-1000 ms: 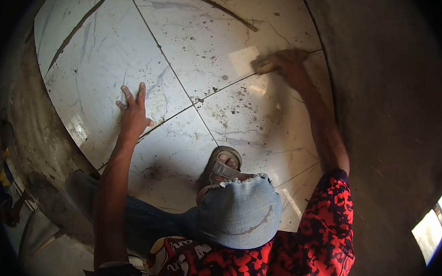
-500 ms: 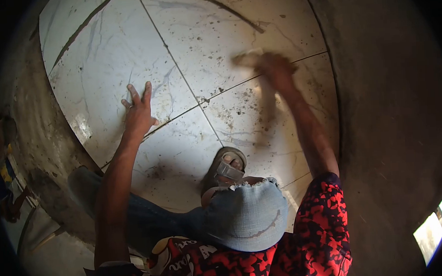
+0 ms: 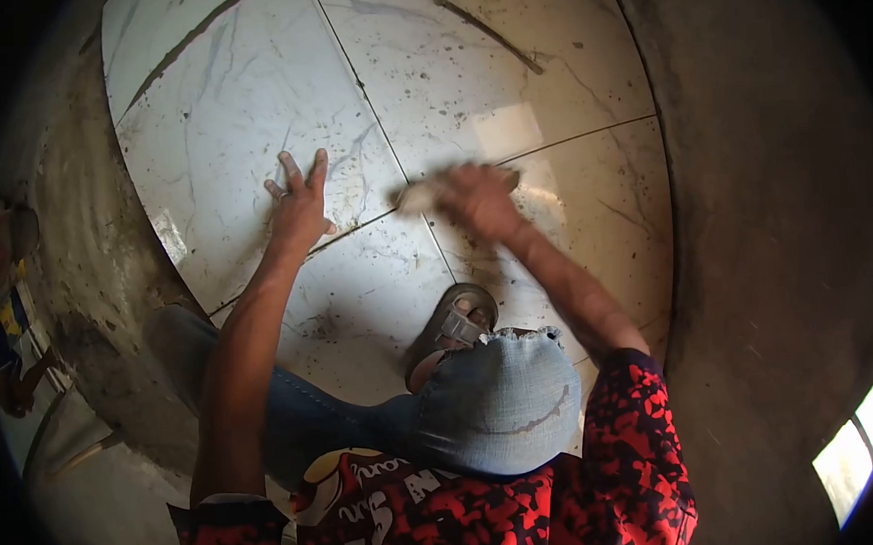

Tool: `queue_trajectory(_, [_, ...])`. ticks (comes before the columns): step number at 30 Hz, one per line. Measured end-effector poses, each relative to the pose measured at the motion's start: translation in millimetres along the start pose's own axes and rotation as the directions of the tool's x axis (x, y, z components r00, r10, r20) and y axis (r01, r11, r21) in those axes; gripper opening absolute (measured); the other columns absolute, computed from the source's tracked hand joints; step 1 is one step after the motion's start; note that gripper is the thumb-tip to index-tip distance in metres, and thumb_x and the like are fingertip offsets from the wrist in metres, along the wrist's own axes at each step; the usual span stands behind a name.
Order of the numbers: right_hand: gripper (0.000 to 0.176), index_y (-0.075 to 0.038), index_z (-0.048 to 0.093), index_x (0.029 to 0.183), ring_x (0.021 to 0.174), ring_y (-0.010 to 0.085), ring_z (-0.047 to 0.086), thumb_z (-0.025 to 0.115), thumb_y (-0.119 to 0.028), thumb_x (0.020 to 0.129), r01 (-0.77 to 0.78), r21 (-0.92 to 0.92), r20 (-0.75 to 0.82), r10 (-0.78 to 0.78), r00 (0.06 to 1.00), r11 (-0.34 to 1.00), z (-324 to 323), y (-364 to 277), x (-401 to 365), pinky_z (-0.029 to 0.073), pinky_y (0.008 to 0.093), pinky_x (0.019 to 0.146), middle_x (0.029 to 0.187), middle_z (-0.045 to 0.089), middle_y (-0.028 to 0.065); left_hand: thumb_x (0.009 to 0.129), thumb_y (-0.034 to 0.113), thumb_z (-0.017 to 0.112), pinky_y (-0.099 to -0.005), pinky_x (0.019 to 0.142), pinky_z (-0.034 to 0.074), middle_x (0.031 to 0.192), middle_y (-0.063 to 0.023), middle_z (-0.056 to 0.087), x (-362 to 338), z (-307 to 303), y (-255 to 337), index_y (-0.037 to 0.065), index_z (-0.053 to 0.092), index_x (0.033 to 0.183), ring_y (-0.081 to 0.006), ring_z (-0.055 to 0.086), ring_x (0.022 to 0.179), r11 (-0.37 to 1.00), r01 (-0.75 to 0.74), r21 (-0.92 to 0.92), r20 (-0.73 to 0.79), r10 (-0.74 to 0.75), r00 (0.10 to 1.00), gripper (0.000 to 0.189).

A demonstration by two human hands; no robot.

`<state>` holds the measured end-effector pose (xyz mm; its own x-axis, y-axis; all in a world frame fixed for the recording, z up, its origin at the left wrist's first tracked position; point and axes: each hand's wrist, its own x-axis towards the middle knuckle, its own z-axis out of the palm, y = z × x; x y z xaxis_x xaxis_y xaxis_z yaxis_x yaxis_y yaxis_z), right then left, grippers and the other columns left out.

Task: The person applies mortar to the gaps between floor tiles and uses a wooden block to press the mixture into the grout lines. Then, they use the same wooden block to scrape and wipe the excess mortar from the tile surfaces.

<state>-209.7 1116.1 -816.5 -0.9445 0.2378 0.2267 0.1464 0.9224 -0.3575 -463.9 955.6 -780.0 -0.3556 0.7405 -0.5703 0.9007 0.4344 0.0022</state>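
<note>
My left hand (image 3: 300,203) rests on the white marbled floor tile (image 3: 223,155) with its fingers spread, and it holds nothing. Closed around a pale, brush-like thing (image 3: 419,197) is my right hand (image 3: 477,199), low over the point where the tile joints meet. Motion smears that thing, so its exact kind is hard to make out; one end sticks out to the left of the hand and a short tip to the right. Specks of dirt lie scattered over the tiles around both hands.
A thin dark stick (image 3: 488,35) lies on the far tile. My sandalled foot (image 3: 463,315) and bent knee (image 3: 503,402) are close below my hands. A rough grey wall (image 3: 757,177) curves along the right, a stained one (image 3: 89,231) along the left.
My right hand has swung left and nearer to me with the brush-like thing, from the right-hand tile to the joint crossing. My left hand keeps its place on the tile. The view has shifted slightly.
</note>
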Motion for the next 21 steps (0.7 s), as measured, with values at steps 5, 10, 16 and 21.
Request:
queue_trajectory(5, [0.026,-0.015,0.059,0.107,0.093,0.0266,0.055,0.059,-0.025,0.083,-0.459,0.043,0.374,0.412,0.831,0.887,-24.4,57.7,15.7,0.045,0.0412,0.080,0.100,0.059,0.0075,0.057,0.028,0.086,-0.0592,0.102,0.032,0.139,-0.0447,0.006,0.1,9.7,-4.4,0.014,0.001,0.147,-0.0625,0.031,0.120,0.998,-0.058,-0.003,-0.091,0.058,0.994,0.125])
queue_trajectory(10, [0.030,-0.021,0.058,0.116,0.100,0.0258,0.055,0.052,-0.025,0.087,-0.300,-0.012,0.374,0.283,0.883,0.954,-21.5,8.2,23.4,0.044,0.0425,0.088,0.107,0.060,0.0060,0.056,0.033,0.086,-0.0592,0.102,0.032,0.139,-0.0446,0.006,-1.5,-0.8,-0.8,0.014,0.002,0.147,-0.0621,0.032,0.120,1.000,0.010,0.025,0.003,-0.011,1.000,0.126])
queue_trajectory(16, [0.032,-0.023,0.059,0.115,0.102,0.0260,0.055,0.059,-0.024,0.082,-0.612,0.127,0.502,0.481,0.719,0.781,-4.8,27.3,19.3,0.042,0.0441,0.090,0.112,0.058,0.0076,0.056,0.034,0.086,-0.0585,0.102,0.033,0.138,-0.0455,0.007,-0.5,3.0,-0.9,0.013,0.002,0.147,-0.0619,0.034,0.119,1.000,0.000,0.019,-0.008,0.000,1.000,0.126])
queue_trajectory(21, [0.031,-0.021,0.059,0.113,0.100,0.0287,0.053,0.055,-0.021,0.083,-0.116,-0.003,0.161,0.115,0.980,0.993,-1.0,-34.4,10.0,0.040,0.0442,0.092,0.106,0.057,0.0106,0.057,0.032,0.086,-0.0626,0.102,0.029,0.137,-0.0470,0.006,-0.7,-7.7,2.2,0.011,0.001,0.147,-0.0562,0.024,0.129,1.000,-0.006,0.000,0.049,0.006,0.999,0.125])
